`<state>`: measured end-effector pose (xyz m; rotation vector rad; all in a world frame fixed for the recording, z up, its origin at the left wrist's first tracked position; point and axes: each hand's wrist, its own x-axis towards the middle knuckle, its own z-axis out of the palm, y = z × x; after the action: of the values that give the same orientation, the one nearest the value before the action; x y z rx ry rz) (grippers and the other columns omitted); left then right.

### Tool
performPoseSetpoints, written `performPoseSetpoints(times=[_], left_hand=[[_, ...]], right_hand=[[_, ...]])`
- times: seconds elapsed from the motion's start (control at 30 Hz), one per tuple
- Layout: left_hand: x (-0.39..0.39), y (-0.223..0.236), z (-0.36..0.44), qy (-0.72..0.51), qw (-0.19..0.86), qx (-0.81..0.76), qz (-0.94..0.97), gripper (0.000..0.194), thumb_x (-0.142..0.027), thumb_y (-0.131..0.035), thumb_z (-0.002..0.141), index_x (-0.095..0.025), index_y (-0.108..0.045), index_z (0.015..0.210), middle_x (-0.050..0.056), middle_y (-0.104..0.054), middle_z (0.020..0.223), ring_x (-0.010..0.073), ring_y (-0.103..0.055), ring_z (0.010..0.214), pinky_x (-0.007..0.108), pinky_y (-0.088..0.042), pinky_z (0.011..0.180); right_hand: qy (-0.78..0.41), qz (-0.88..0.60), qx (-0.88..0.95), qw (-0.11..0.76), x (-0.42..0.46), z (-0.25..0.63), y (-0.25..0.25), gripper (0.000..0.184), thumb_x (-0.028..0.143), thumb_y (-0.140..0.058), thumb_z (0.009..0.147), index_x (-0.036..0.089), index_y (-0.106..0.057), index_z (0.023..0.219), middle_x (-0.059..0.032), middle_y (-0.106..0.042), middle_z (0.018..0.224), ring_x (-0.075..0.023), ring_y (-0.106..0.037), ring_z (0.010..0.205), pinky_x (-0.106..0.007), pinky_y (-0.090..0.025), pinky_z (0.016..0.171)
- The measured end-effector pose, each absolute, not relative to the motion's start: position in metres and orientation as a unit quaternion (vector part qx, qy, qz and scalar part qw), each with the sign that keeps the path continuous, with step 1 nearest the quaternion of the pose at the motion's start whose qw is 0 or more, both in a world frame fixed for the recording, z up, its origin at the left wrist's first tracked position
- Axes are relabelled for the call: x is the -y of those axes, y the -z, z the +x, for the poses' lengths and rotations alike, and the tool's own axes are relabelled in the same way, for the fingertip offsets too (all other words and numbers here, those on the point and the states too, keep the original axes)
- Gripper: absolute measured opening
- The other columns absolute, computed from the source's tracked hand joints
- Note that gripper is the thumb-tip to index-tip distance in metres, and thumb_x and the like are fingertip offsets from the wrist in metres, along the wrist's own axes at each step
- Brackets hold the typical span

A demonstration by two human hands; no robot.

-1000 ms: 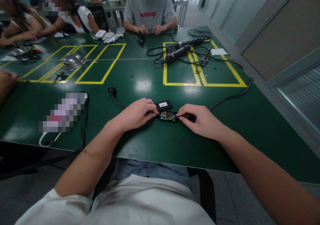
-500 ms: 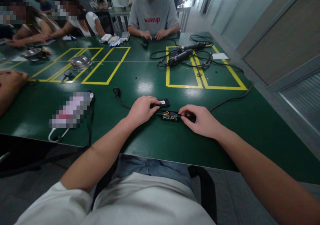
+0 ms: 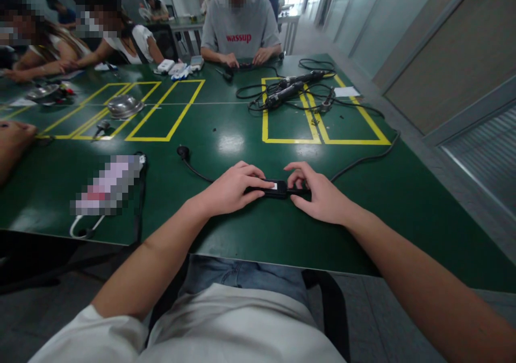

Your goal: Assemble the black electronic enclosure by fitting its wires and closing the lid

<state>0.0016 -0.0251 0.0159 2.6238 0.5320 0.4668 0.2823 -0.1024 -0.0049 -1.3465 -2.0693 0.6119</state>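
A black plastic cover (image 3: 281, 189) with a white label lies over the small black case on the green table, hiding the circuit board inside. My left hand (image 3: 236, 187) grips the cover's left part, thumb along the near side and fingers on top by the label. Beside the case's right end is my right hand (image 3: 320, 194), its thumb and index finger apart around the black cable end (image 3: 300, 191). From the left side another cable runs to a black plug (image 3: 183, 151).
Black electric screwdrivers (image 3: 284, 94) with tangled cords lie inside yellow tape frames. A metal bowl (image 3: 124, 107) stands at the left, and a blurred pink item (image 3: 107, 186) with a strap lies nearer. A co-worker's hand (image 3: 16, 137) rests at the left edge; other people sit across.
My left hand let go of the case's left end, took the labelled cover from behind it and brought it down over the exposed circuit board. My right hand's fingers have spread at the cable.
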Motion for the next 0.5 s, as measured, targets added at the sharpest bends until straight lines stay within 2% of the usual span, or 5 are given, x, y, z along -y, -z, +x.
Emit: performPoseSetpoints(times=[0.1, 0.27, 0.37, 0.5], left_hand=[[0.0277, -0.0178, 0.0024, -0.164, 0.211, -0.196, 0.944, 0.032, -0.025, -0.067, 0.11, -0.028, -0.082, 0.137, 0.011, -0.077, 0.132, 0.0268, -0.068, 0.119, 0.046, -0.054, 0.113], [0.03, -0.0204, 0.0056, -0.192, 0.268, -0.243, 0.912, 0.031, -0.024, -0.069, 0.107, -0.024, -0.079, 0.136, 0.009, -0.08, 0.129, 0.0252, -0.072, 0.116, 0.043, -0.057, 0.108], [0.0267, -0.0185, 0.0081, -0.236, 0.256, -0.34, 0.874, 0.035, -0.021, -0.072, 0.103, -0.021, -0.074, 0.138, 0.009, -0.081, 0.125, 0.0248, -0.073, 0.108, 0.042, -0.058, 0.102], [0.0214, -0.0148, 0.009, -0.207, 0.221, -0.401, 0.864, 0.023, -0.017, -0.072, 0.099, -0.021, -0.076, 0.121, 0.007, -0.08, 0.113, 0.025, -0.073, 0.103, 0.043, -0.058, 0.099]], right_hand=[[-0.227, -0.511, 0.778, 0.286, 0.1037, 0.2817, 0.0043, 0.056, 0.023, -0.065, 0.083, 0.028, -0.046, 0.136, -0.0018, -0.071, 0.097, -0.0235, -0.064, 0.079, -0.038, -0.05, 0.075], [-0.228, -0.515, 0.775, 0.286, 0.1042, 0.2824, 0.0029, 0.053, 0.023, -0.065, 0.084, 0.027, -0.047, 0.133, -0.002, -0.07, 0.096, -0.0233, -0.064, 0.078, -0.038, -0.05, 0.074], [-0.226, -0.518, 0.77, 0.295, 0.1034, 0.2828, 0.0031, 0.039, 0.024, -0.065, 0.088, 0.027, -0.048, 0.122, -0.0017, -0.07, 0.092, -0.0224, -0.063, 0.076, -0.037, -0.049, 0.072], [-0.223, -0.517, 0.769, 0.302, 0.1018, 0.2823, 0.0036, 0.022, 0.029, -0.066, 0.092, 0.028, -0.052, 0.108, -0.0017, -0.07, 0.088, -0.0216, -0.063, 0.074, -0.036, -0.049, 0.069]])
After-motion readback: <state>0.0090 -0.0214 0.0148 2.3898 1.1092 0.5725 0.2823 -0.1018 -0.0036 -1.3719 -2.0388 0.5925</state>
